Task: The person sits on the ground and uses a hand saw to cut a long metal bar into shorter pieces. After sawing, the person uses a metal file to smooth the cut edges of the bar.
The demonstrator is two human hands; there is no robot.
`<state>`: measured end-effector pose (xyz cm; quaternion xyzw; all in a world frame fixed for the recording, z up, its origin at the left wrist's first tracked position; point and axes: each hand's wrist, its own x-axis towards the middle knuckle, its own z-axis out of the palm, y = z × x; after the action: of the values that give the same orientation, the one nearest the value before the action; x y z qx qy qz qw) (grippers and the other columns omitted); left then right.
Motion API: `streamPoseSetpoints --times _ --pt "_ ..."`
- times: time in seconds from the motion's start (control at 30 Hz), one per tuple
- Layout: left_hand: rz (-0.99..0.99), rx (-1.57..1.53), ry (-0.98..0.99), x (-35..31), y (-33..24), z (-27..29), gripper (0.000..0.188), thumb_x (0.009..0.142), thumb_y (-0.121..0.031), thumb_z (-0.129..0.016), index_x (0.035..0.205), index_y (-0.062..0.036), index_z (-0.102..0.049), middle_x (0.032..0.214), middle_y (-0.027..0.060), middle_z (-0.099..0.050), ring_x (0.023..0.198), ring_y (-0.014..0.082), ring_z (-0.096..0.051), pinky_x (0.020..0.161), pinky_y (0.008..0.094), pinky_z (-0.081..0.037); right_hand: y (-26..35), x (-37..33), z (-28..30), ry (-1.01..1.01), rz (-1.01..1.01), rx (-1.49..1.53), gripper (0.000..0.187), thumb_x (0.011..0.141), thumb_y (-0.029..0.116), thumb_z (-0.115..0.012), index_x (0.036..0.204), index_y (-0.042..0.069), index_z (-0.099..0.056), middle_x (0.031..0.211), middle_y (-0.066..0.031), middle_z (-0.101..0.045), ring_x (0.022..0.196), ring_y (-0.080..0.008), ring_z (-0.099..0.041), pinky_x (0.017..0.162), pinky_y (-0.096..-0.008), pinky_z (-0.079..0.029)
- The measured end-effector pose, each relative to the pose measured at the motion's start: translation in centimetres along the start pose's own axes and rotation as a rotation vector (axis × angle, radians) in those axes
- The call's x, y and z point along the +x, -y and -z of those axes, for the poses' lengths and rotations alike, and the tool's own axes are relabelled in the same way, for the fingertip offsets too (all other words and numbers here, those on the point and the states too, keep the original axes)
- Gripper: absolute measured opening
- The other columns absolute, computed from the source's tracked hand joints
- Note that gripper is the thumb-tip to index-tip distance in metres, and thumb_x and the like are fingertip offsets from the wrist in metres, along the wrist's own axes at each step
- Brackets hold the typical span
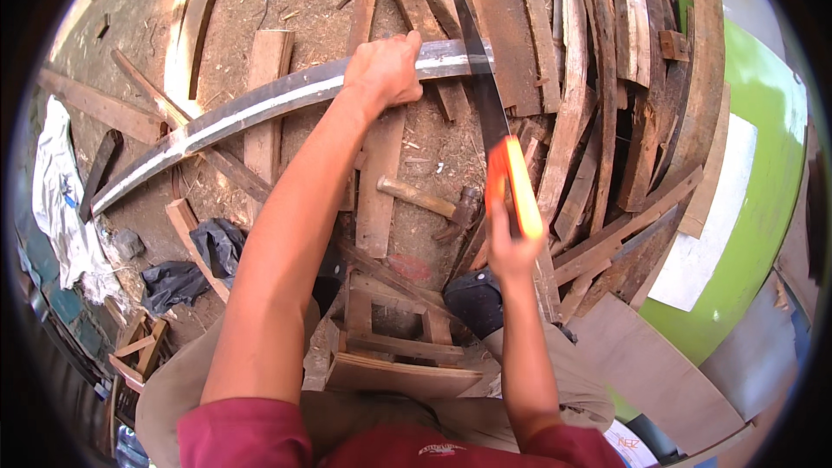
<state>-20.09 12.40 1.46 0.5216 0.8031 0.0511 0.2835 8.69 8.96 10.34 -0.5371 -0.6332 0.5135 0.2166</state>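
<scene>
A long grey wooden plank point(260, 100) with a white stripe runs from the lower left to the top middle, resting across other boards. My left hand point(381, 74) is closed over it, a short way left of its right end. In my right hand point(510, 247) is the orange-yellow handle of a handsaw point(490, 108), the fingers wrapped round it and slightly blurred. The dark blade crosses the plank close to that right end, pointing away from me. Below the plank, a hammer point(418, 197) with a wooden handle lies on the ground between my hands.
Old boards point(572, 87) lie in a dense pile on the right, beside a green panel point(754, 156) with a white sheet on it. A small wooden stool point(403, 371) stands between my legs. Black plastic point(176, 284) and a white cloth point(65, 199) lie at the left.
</scene>
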Motion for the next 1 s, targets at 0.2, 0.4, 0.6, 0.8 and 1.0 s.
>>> streamPoseSetpoints --times 0.2,0.4,0.6,0.8,1.0 --pt "0.002 -0.026 -0.004 -0.2 1.2 -0.2 0.037 0.073 -0.013 -0.067 0.107 -0.0015 -0.057 0.109 0.0207 -0.071 0.101 0.0382 -0.071 0.087 0.0452 -0.058 -2.6 -4.0 2.6 0.067 0.077 -0.135 0.008 0.092 0.003 -0.069 0.086 -0.003 -0.068 0.063 -0.0050 -0.059 0.051 -0.0140 -0.054 0.050 -0.0309 -0.041" --pt "0.031 0.007 -0.024 -0.6 0.9 0.1 0.037 0.074 -0.013 -0.066 0.108 -0.0016 -0.058 0.109 0.0206 -0.071 0.101 0.0375 -0.071 0.088 0.0451 -0.058 -1.4 -5.6 4.4 0.124 0.019 -0.144 0.010 0.090 0.000 -0.066 0.096 -0.007 -0.070 0.073 -0.0089 -0.067 0.060 -0.0156 -0.062 0.057 -0.0302 -0.049" --pt "-0.006 0.018 0.000 -0.3 0.1 -0.5 0.037 0.075 -0.014 -0.067 0.108 -0.0014 -0.058 0.108 0.0204 -0.072 0.102 0.0373 -0.071 0.088 0.0454 -0.057 -0.3 3.5 -2.0 0.012 0.040 -0.002 0.018 0.093 0.006 -0.070 0.078 -0.001 -0.063 0.064 0.0020 -0.055 0.059 -0.0053 -0.048 0.052 -0.0289 -0.040" --pt "0.033 0.020 -0.001 -0.1 0.9 -0.3 0.038 0.074 -0.015 -0.068 0.108 -0.0017 -0.058 0.109 0.0207 -0.072 0.101 0.0373 -0.071 0.088 0.0450 -0.058 -0.9 -10.6 8.3 0.144 0.038 -0.171 0.022 0.087 -0.002 -0.064 0.105 -0.014 -0.070 0.078 -0.0175 -0.072 0.064 -0.0237 -0.072 0.064 -0.0318 -0.055" --pt "-0.019 0.055 -0.053 0.1 0.1 -1.1 0.038 0.074 -0.014 -0.067 0.109 -0.0022 -0.058 0.109 0.0201 -0.072 0.101 0.0371 -0.071 0.087 0.0452 -0.058 0.3 6.3 -3.4 0.033 0.056 0.067 0.019 0.093 0.008 -0.070 0.077 -0.002 -0.064 0.061 0.0020 -0.056 0.058 -0.0062 -0.051 0.052 -0.0280 -0.040"
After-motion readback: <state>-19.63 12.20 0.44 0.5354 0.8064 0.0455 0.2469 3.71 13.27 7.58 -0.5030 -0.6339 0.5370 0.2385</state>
